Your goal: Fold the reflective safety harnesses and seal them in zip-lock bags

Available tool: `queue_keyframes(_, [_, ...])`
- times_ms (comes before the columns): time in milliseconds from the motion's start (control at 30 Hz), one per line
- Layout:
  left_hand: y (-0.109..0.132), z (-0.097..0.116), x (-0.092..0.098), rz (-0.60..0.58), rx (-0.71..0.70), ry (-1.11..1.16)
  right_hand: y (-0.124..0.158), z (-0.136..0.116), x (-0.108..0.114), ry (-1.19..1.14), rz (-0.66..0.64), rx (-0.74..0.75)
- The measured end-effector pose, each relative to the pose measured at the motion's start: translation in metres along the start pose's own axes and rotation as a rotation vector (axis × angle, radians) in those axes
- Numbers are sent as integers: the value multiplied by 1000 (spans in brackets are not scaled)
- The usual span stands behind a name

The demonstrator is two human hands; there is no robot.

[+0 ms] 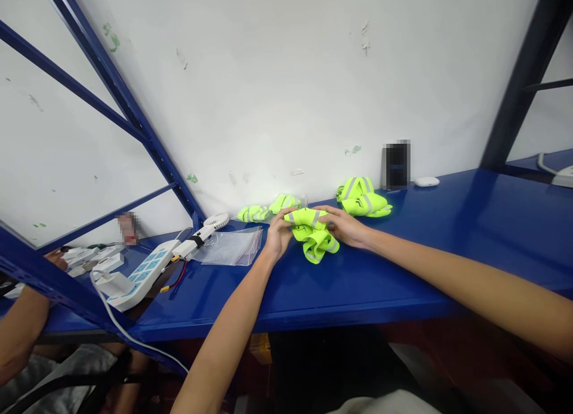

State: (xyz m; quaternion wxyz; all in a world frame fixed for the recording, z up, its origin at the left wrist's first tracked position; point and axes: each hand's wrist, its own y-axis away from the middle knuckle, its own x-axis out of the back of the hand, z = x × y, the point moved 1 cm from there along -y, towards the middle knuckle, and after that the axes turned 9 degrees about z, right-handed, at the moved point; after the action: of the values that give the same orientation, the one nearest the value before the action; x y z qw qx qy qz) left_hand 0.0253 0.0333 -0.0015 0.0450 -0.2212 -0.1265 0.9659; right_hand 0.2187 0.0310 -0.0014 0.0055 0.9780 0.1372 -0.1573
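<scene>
My left hand point(280, 232) and my right hand point(342, 225) both grip a fluorescent yellow reflective strap point(308, 218) with grey bands. Its upper part is bunched between my fingers, while a loose loop hangs down toward the blue table. Some fingertips are hidden behind the fabric. Just beyond my left hand lie more yellow reflective straps point(254, 213), partly in clear plastic. To the right of my right hand, rolled yellow straps point(364, 198) rest near the wall. A stack of clear zip bags point(230, 247) lies left of my left hand.
The blue table point(376, 289) meets a white wall. Leftward are a power strip point(150, 277), a white handheld fan point(217, 221) and a red-black cable point(180, 275). A blurred dark object point(397, 165) and a white case point(427, 181) stand right. Another person's arm point(24, 318) shows beyond the blue frame.
</scene>
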Motion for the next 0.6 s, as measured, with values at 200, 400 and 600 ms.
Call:
queue_keyframes(200, [1,2,-6,147,39,80,-4,2,4,132,-7,197])
queue_keyframes(400, [5,-4,-7,36,143,-81,3,-6,3,449,-40,450])
queue_keyframes(600, [9,-9,-13,40,128,-97,8,-3,1,584,-56,590])
